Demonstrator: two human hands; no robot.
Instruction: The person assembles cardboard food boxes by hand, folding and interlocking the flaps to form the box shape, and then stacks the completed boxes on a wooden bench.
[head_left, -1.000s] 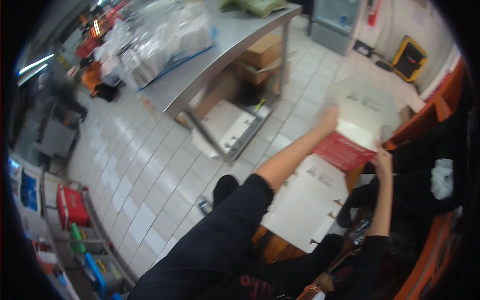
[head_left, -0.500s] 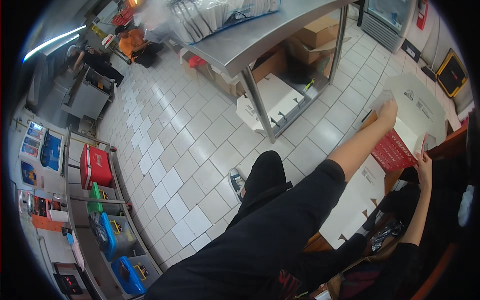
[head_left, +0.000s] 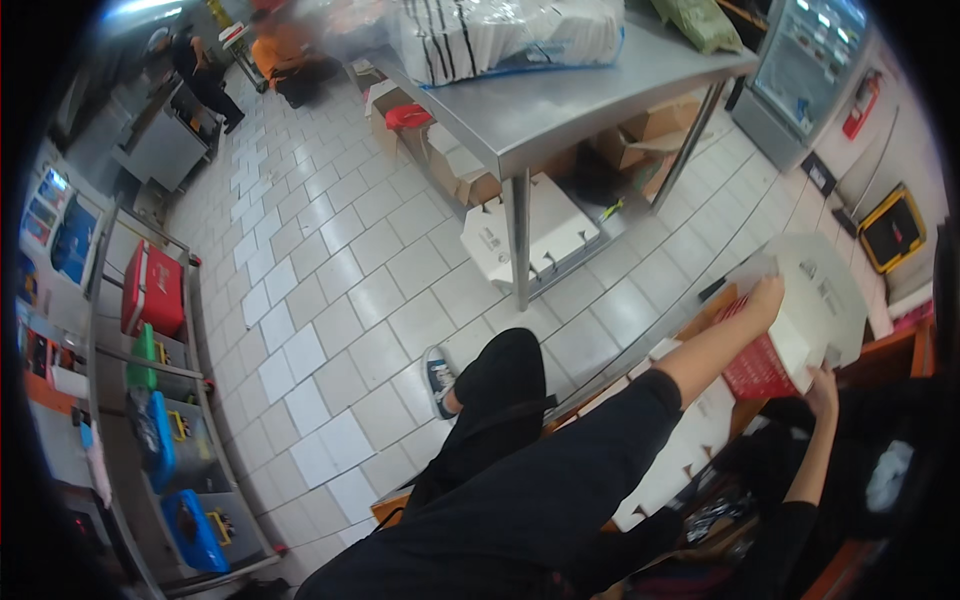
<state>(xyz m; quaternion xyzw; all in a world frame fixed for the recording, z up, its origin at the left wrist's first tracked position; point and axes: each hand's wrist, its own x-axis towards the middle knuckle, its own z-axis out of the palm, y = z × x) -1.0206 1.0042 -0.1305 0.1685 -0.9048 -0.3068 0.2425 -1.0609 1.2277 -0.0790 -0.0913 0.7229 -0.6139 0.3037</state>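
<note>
Off to the right I hold a partly folded pizza box (head_left: 815, 325), white inside with a red printed side wall. My left hand (head_left: 765, 303) is closed on its far left corner, fingers pinched round the cardboard, which is slightly blurred there. At the near right corner my right hand (head_left: 823, 390) grips the edge of the same box, thumb up. The lid leans open on the far right side. Beneath my left forearm lie flat white box blanks (head_left: 695, 430) with cut notches, partly hidden by my sleeve.
A steel table (head_left: 590, 110) carries a wrapped white pack (head_left: 510, 40); cartons (head_left: 645, 135) and a white box (head_left: 530, 235) sit on its lower shelf. A rack with a red cooler (head_left: 155, 290) and blue-lidded bins (head_left: 195, 530) stands left. Two people (head_left: 205, 75) are at the far left.
My view has shifted, so the room appears moved. Both hands keep hold of the pizza box; the flap beside my right hand stands less upright than before.
</note>
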